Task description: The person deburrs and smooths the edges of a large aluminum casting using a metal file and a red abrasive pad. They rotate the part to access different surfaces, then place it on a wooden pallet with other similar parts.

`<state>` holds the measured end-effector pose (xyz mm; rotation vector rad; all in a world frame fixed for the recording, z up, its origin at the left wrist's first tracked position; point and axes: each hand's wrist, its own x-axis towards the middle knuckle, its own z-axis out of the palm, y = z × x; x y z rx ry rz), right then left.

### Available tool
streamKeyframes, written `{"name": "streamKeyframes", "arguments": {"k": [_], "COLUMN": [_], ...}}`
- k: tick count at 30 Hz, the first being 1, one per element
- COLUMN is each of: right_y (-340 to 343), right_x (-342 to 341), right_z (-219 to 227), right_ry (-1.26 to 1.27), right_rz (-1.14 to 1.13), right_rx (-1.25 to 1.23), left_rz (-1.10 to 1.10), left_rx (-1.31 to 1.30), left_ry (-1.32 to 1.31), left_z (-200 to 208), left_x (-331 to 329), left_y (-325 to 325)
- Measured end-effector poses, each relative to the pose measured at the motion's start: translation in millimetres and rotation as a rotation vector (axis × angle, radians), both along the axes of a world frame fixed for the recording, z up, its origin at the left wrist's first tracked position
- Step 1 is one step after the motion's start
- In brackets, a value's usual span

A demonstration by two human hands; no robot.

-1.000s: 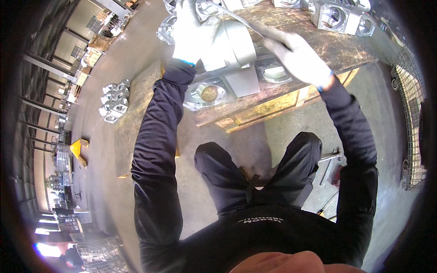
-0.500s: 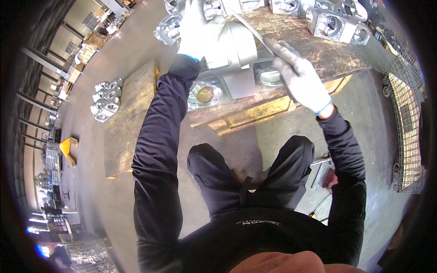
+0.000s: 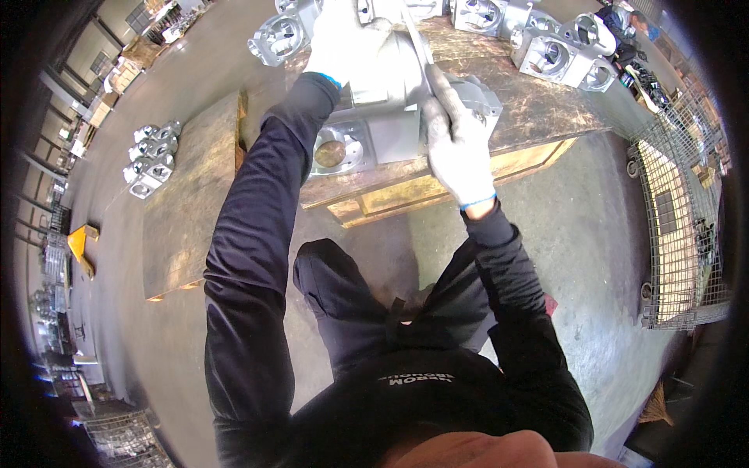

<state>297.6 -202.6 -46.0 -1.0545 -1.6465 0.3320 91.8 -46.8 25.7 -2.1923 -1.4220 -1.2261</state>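
A silver machined metal casting (image 3: pixel 399 72) rests on top of other castings on the wooden workbench. My left hand (image 3: pixel 337 48), in a white glove, grips its left side; glare washes out much of the fingers, and the picture's upper edge cuts them off. My right hand (image 3: pixel 460 148), also gloved, is closed round the handle of a long, thin metal file (image 3: pixel 417 43). The file's blade points away from me along the casting's right side; whether it touches cannot be made out. Below lies a casting with a round bore (image 3: pixel 343 148) near the bench's front edge.
More castings (image 3: pixel 550 58) stand at the right of the wooden bench (image 3: pixel 538 109). To the left is a lower wooden platform (image 3: pixel 191 195), with a cluster of castings (image 3: pixel 153 156) beyond it. A wire mesh cage (image 3: pixel 671 226) stands right; a yellow pallet jack (image 3: pixel 80 248) is far left.
My right hand has moved left and closer to the casting, bringing the file more upright in the picture. My left hand stays at the casting. The whole view has shifted slightly.
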Motion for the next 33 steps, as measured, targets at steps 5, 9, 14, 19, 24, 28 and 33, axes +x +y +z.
{"name": "streamKeyframes", "arguments": {"k": [5, 9, 14, 19, 24, 28, 33], "right_y": [-4, 14, 19, 10, 2, -3, 1], "right_x": [9, 19, 19, 4, -13, -23, -21], "right_z": [-2, 3, 2, -2, 2, 5, 17], "right_ry": [0.051, -0.048, 0.077, 0.089, 0.252, 0.414, 0.393], "right_rz": [-0.018, -0.006, 0.116, 0.012, 0.053, 0.088, 0.166], "right_rx": [-0.123, 0.111, -0.08, -0.039, 0.026, -0.184, -0.135], "left_rz": [-0.023, -0.035, -0.045, -0.046, -0.072, -0.144, -0.03], "left_rx": [0.013, 0.017, 0.02, 0.029, 0.092, 0.188, 0.159], "left_ry": [-0.027, -0.041, -0.05, -0.066, -0.096, -0.093, 0.072], "left_z": [3, 4, 5, 9, 15, 16, 20], "left_x": [1, 3, 6, 6, 8, 10, 14], "left_y": [-2, -5, -7, -8, -12, -16, -24]}}
